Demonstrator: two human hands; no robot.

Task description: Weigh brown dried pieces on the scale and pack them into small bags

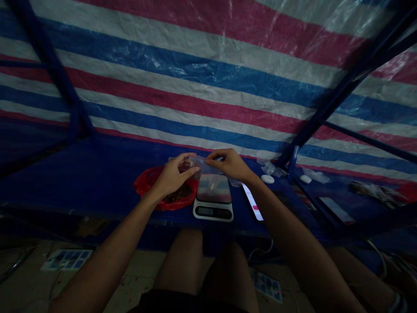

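A clear plastic zip bag (pixel 202 164) hangs between my hands, above the back of a white digital scale (pixel 213 212). My left hand (pixel 176 176) holds the bag's left side between thumb and fingers. Thumb and forefinger of my right hand (pixel 230 163) pinch its top edge on the right. Below my left hand, a red plastic bag (pixel 143 184) lies spread open with small brown pieces (pixel 179 194) inside, too dark to name. The scale's display is dim and I cannot read it.
A lit phone (pixel 252 203) lies right of the scale, partly behind my right forearm. Farther right are a white rounded object (pixel 267 178), crumpled clear plastic (pixel 270 168) and blue frame posts (pixel 302 134). A striped tarp (pixel 182 95) closes off the back. Another person's leg (pixel 361 274) shows at lower right.
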